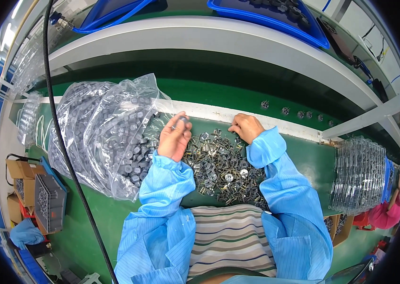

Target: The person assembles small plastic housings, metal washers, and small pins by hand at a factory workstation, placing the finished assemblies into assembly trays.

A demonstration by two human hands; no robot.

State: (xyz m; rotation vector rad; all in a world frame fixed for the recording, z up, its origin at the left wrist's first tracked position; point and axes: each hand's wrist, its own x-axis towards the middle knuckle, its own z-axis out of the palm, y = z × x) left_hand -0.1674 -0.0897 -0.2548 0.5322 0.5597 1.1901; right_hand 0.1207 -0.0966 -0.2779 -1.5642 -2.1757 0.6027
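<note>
My left hand (175, 138), palm turned up, grips a small grey plastic cap (183, 119) between thumb and fingers, beside the mouth of a transparent plastic bag (98, 109). Many grey caps (136, 158) fill that bag and spill toward its open side. Between my forearms lies a heap of small dark parts with brassy metal pins (221, 163). At the heap's far right edge, my right hand (248, 128) is closed with its fingertips pointing down. Whatever those fingertips pinch is hidden from this view.
A white ledge (200, 110) runs behind my hands, with several small parts (285, 110) in a row beyond it. Stacked transparent trays (358, 175) stand at right. Blue trays (275, 19) sit on the shelf above. A black cable (62, 137) hangs down the left. Another person (384, 215) is at far right.
</note>
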